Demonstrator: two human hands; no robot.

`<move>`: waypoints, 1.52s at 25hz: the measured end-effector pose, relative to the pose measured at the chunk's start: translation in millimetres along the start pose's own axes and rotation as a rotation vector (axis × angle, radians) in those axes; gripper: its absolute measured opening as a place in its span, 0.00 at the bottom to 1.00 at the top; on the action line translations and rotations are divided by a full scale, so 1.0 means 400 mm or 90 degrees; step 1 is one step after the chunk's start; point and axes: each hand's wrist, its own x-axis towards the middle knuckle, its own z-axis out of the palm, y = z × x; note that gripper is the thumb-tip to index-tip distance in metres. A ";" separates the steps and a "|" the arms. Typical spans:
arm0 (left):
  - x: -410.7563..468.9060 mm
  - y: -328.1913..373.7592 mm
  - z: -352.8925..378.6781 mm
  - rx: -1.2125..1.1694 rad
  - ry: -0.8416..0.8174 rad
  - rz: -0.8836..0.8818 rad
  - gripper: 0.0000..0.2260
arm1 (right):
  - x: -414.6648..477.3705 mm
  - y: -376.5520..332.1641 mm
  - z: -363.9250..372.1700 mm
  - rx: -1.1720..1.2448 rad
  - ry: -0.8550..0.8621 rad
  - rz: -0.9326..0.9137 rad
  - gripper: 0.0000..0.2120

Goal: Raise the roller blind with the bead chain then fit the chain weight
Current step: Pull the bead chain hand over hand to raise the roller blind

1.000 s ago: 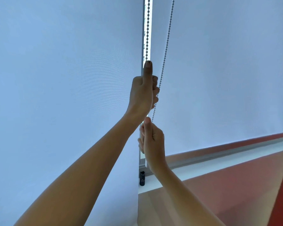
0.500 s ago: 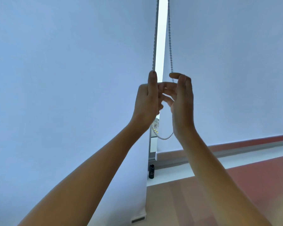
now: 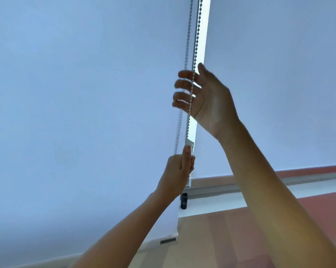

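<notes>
Hands [image 3: 205, 97] (left [image 3: 179, 175] fisted) on beaded chain [image 3: 193, 80], smooth blind [image 3: 76, 113]

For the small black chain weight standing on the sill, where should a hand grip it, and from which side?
Grip the chain weight around its cylindrical body, coming from the front or above. It stands upright on the white sill, tight against the window frame behind it and beside the blind's edge, so those sides look blocked.
</notes>
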 end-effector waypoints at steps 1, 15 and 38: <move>0.000 0.001 -0.002 0.004 0.001 0.004 0.28 | 0.023 -0.025 0.007 -0.010 -0.002 0.012 0.15; 0.026 0.019 -0.027 -0.113 -0.118 -0.054 0.24 | 0.114 -0.076 0.078 -0.109 0.216 -0.231 0.24; 0.212 0.329 -0.087 -0.426 -0.395 -0.179 0.26 | -0.243 0.293 -0.022 -0.303 0.360 -0.031 0.21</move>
